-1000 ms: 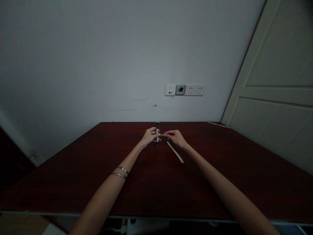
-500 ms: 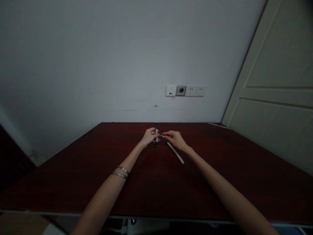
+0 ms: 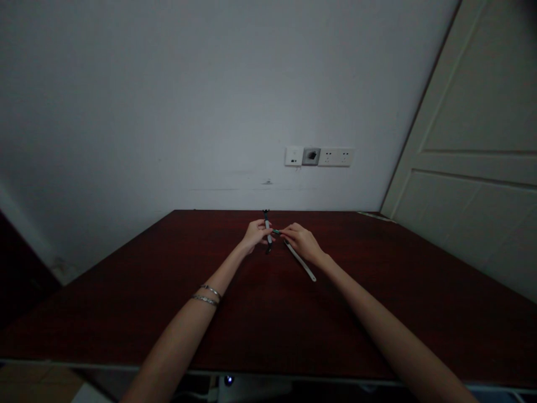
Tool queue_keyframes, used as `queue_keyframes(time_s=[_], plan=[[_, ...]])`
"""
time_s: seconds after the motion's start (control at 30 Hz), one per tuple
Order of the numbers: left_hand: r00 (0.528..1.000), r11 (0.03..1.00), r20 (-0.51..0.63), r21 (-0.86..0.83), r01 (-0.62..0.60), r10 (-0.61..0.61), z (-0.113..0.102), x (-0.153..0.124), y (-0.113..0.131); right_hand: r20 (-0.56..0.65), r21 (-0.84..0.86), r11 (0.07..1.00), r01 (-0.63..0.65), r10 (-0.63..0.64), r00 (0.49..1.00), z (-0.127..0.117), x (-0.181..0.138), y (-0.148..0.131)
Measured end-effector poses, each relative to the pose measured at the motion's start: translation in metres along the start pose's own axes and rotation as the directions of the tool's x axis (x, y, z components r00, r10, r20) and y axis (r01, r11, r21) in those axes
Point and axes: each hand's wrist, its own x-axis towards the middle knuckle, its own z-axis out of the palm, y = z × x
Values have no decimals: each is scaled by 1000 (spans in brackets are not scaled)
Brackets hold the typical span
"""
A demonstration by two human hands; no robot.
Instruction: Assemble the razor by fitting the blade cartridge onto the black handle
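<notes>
My left hand (image 3: 255, 235) is closed around a slim grey-and-black tool (image 3: 268, 230), held nearly upright. Its dark top end is forked, and its lower end is black. My right hand (image 3: 300, 239) pinches a small dark greenish piece (image 3: 276, 231) between thumb and fingers, its tip reaching to the left thumb beside the tool; whether it touches the tool I cannot tell. Below the right hand a long, narrow, pale strip (image 3: 301, 262) with a small hole at its near end lies slanted on the table, its far end close under the fingers.
The dark red-brown table (image 3: 251, 313) runs back to a pale wall. Wall sockets (image 3: 319, 157) sit above its far edge. A panelled door (image 3: 470, 184) stands at the right. A thin light strip (image 3: 376, 216) lies at the far right edge. Under the front edge a small light (image 3: 229, 380) glows.
The grey-and-black tool has tilted slightly, its top leaning left and turning so the fork shows more. My right hand has shifted a little, and more of the greenish piece shows.
</notes>
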Motion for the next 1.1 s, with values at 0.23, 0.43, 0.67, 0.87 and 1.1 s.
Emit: queue_keyframes(time_s=[0.23,0.43,0.67,0.87,1.1], plan=[[1000,998,30,-63,-7,9,1,-6,10,-185,137,990,-16,41,982,9,2,12],[1000,1000,-3,9,-2,2,-6,-10,6,-108,659,652,-375,576,810,18,13,29],[998,991,5,124,-58,58,-1,-9,-7,35,822,400,-406,675,737,7,15,28],[951,863,119,399,-310,286,11,-16,-18,70,819,401,-410,639,766,1,16,27],[921,524,190,775,-353,340,24,-30,-23,88,773,492,-399,540,837,-1,17,32]])
